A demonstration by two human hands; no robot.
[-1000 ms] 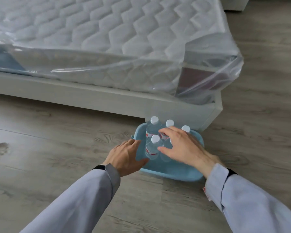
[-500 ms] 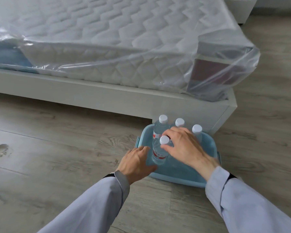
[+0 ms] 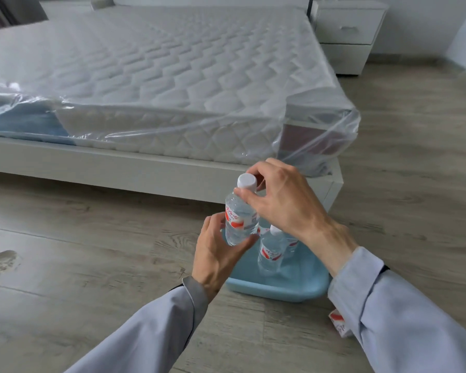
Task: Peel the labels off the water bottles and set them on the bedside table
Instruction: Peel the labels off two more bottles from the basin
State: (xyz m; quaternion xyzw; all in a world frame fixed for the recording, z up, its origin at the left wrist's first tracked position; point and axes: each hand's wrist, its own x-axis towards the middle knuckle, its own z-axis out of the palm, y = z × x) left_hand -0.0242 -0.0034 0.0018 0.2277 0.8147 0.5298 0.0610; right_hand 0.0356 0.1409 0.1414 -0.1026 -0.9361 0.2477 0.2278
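Note:
A clear water bottle [image 3: 238, 216] with a white cap and a red-and-white label is lifted above the light blue basin [image 3: 275, 288] on the floor. My right hand [image 3: 283, 200] pinches its neck just under the cap. My left hand [image 3: 218, 249] cups the bottle's lower part, thumb and fingers curled round it. Another labelled bottle [image 3: 271, 251] stands in the basin; more behind it are hidden by my right wrist. The white bedside table [image 3: 345, 33] stands at the far right of the bed.
A bed with a plastic-wrapped quilted mattress [image 3: 159, 84] on a white frame [image 3: 119, 170] fills the left and middle. A red-and-white scrap of label [image 3: 339, 323] lies on the wooden floor by my right sleeve. Open floor runs along the bed's right side.
My right hand has lifted one bottle up out of the basin. My left hand left the basin's rim and came up round the bottle's base. The view tilted up, showing the bedside table.

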